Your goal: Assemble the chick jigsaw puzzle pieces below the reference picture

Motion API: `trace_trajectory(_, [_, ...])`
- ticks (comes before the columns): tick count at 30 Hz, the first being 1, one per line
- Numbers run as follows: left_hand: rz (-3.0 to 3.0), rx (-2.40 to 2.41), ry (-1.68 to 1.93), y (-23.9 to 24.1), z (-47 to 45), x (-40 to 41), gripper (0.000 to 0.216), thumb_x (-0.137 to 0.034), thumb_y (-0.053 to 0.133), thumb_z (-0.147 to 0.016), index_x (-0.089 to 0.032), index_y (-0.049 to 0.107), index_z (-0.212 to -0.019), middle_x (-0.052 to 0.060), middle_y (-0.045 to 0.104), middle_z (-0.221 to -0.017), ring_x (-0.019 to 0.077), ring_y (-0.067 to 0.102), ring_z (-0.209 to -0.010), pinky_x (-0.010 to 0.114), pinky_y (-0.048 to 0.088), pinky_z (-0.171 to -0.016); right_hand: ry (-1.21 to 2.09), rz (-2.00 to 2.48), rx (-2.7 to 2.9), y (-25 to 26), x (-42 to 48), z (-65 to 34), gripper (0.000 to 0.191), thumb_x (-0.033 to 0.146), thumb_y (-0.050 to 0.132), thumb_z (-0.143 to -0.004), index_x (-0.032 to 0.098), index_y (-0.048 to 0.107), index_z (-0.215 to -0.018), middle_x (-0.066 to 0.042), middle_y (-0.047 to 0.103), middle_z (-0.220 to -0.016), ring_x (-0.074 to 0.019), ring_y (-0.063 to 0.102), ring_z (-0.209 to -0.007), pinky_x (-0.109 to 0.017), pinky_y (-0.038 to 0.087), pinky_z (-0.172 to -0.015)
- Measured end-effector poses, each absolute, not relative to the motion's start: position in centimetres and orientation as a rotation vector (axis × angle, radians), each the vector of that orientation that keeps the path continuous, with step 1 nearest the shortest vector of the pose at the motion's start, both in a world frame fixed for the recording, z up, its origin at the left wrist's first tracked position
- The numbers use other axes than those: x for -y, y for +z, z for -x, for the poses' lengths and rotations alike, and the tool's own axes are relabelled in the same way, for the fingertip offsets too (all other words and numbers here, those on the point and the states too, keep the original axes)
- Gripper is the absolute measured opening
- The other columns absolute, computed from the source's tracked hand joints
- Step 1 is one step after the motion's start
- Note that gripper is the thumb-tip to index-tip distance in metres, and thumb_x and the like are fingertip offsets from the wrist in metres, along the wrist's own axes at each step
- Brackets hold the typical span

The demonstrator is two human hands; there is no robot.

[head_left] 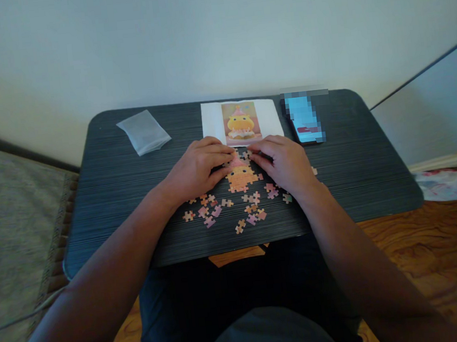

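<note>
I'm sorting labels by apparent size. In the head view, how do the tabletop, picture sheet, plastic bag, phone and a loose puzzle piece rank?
1. Tabletop
2. Picture sheet, partly covered by the hands
3. Plastic bag and phone: too alike to rank
4. Loose puzzle piece

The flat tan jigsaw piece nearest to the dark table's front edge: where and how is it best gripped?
Probably pinch the tan jigsaw piece by opposite outer edges, coming from above and the person's left: it lies flat, and a purple jigsaw piece sits close on its right.
</note>
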State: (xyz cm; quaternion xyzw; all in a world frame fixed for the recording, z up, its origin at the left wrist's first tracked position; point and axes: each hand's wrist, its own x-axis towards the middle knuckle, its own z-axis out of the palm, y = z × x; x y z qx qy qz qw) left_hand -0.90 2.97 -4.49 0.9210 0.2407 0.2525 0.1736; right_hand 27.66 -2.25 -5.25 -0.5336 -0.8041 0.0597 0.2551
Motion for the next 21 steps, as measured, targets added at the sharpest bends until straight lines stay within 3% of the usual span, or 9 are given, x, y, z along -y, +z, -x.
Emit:
trace_trajectory(9, [-2.676,-0.744,0.818,-5.3,1.6,-3.5,0.031,-0.025,0.067,-0.117,-0.019,0.092,-0.133,0.012,0.091,-0.141,0.0333,0.079,-0.13,0.057,0.063,-0.12,0.139,1.548,2.178,-4.8,2.5,-27.9,0.025,0.03,0.069,-0.118,0.026,0.089,-0.133,-0.011,0.089,-0.128,-0.0346,0.081,-0.122,-0.053,0.064,-0.106])
trace_trajectory(16, [-2.692,-0.884,0.862,-4.4,2.4,-4.1,0.031,-0.023,0.064,-0.115,-0.017,0.093,-0.117,0.013,0.091,-0.116,0.032,0.077,-0.111,0.055,0.064,-0.105,0.164,1.602,2.109,-4.2,2.5,-28.6,0.022,0.032,0.074,-0.116,0.026,0.09,-0.13,-0.011,0.09,-0.125,-0.0356,0.081,-0.121,-0.052,0.063,-0.105])
trace_trajectory(21, [-2.698,-1.049,0.823,-4.3,3.5,-4.8,0.024,-0.026,0.067,-0.111,-0.021,0.09,-0.106,0.009,0.087,-0.105,0.0286,0.075,-0.102,0.048,0.062,-0.097,0.314,1.602,1.979,-2.9,2.7,-30.5,0.018,0.025,0.082,-0.11,0.027,0.091,-0.126,-0.009,0.091,-0.119,-0.0311,0.084,-0.109,-0.049,0.063,-0.1])
